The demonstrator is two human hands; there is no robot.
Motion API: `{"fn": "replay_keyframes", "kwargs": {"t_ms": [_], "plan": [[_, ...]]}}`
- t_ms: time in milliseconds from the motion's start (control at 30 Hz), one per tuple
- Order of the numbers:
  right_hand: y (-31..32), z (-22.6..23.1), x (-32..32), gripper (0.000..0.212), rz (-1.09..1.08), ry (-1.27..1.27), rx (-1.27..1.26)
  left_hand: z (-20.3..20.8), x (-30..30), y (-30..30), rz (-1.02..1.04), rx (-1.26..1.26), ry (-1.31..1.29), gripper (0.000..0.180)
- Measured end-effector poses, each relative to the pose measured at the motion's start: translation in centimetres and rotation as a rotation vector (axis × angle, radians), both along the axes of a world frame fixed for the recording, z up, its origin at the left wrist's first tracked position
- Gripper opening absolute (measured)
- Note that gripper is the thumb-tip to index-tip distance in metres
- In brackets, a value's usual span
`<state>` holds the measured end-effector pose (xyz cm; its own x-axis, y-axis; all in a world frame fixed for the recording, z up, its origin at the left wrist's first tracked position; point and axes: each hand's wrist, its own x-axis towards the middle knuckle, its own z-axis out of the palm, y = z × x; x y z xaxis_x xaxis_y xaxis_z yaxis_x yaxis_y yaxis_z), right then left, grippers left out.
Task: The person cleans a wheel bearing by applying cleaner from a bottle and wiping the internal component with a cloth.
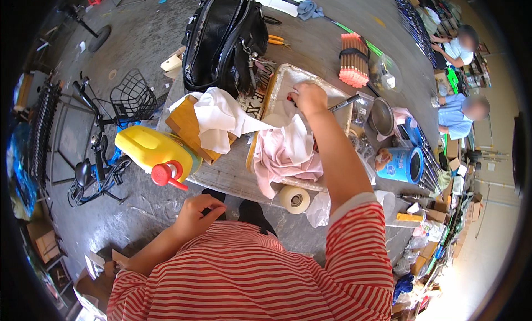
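My right hand [311,97] reaches into a shallow white tray [284,73] with worn edges. Its fingers are closed at a small red-and-dark thing [291,99], partly hidden, whose kind I cannot make out. Below that forearm, a crumpled pale pink cloth [285,157] and a white cloth [292,135] lie in the tray and over its near edge. My left hand [197,214] hangs before my body, off the table edge, its fingers curled with nothing visible in them. Nearest to it is a yellow jug [147,146] with a red cap [168,173].
A black leather bag [224,44] stands at the back left, near a white cloth [213,116] on a wooden block. Rightward are bundled pink-tipped sticks [353,60], a metal strainer [381,116] and a blue can [400,165]. A tape roll [294,199] sits at the front edge. Two people [461,113] work far right.
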<state>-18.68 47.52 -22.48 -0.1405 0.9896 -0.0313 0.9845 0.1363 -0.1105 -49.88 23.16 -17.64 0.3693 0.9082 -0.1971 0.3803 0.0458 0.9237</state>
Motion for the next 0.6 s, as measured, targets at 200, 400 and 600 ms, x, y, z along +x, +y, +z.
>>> {"fn": "replay_keyframes", "kwargs": {"t_ms": [200,400,600], "plan": [[0.9,0.7,0.7,0.015,-0.009,0.196,0.084,0.5,0.6,-2.3,0.133,-0.004,0.036,0.008],[-2.3,6.7,7.5,0.012,-0.168,1.506,-0.364,0.1,2.8,-3.3,0.192,-0.025,-0.015,0.009],[-7.6,11.4,8.2,0.016,-0.068,1.898,-0.438,2.6,5.7,-1.5,0.147,0.147,-0.05,0.011]]}}
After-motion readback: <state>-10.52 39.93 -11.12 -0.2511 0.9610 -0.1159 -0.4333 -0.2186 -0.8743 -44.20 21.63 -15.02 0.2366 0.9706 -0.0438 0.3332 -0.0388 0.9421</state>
